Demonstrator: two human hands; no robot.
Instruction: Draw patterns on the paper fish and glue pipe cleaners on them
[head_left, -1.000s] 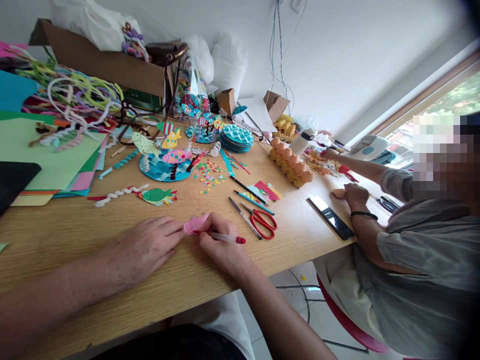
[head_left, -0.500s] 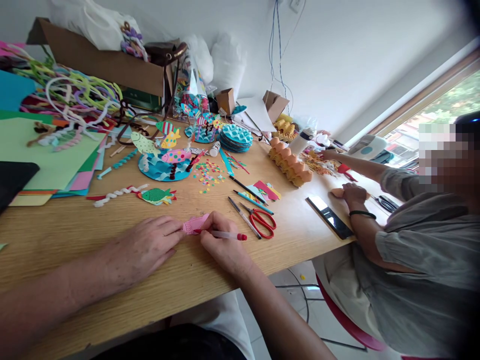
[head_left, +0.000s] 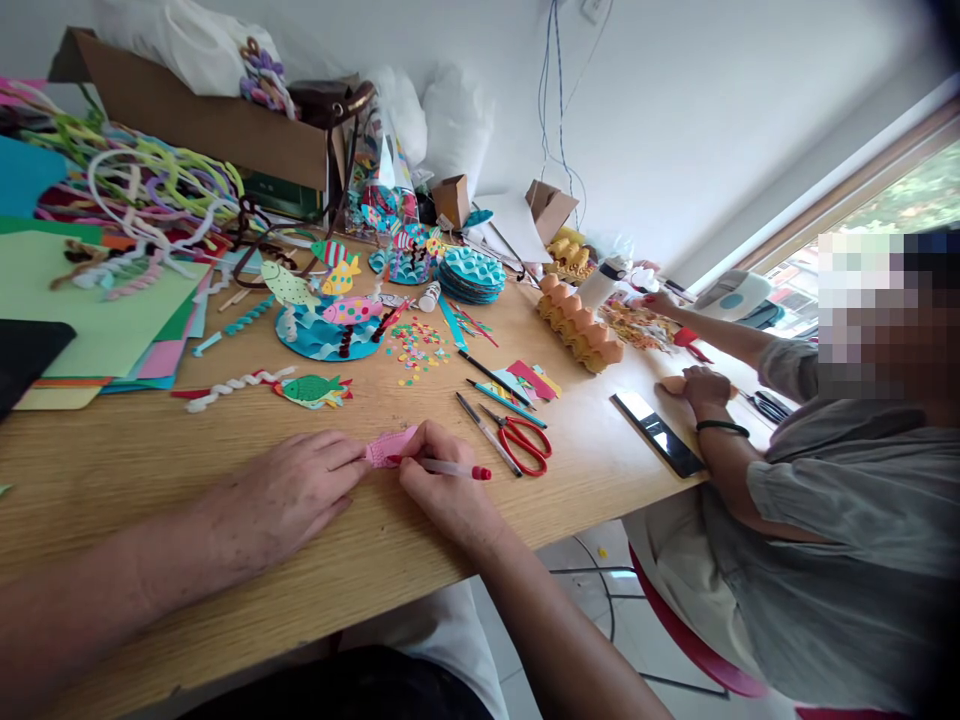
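Right hand (head_left: 448,498) clamped on red pen (head_left: 454,468), tip at pink paper (head_left: 391,446); left hand (head_left: 296,492) unclenched, fingertips at the paper's edge

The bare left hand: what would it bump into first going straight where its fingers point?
Probably the patterned pink paper piece, which its fingertips seem to touch; just beyond is the right hand, holding a translucent, red-ended pen.

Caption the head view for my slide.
Right hand holds red-capped pen to pink paper; left hand touches its edge.

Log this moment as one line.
left hand: fingertips at pink paper | right hand: holding red-tipped pen to paper | nearby: red-handled scissors, green paper fish
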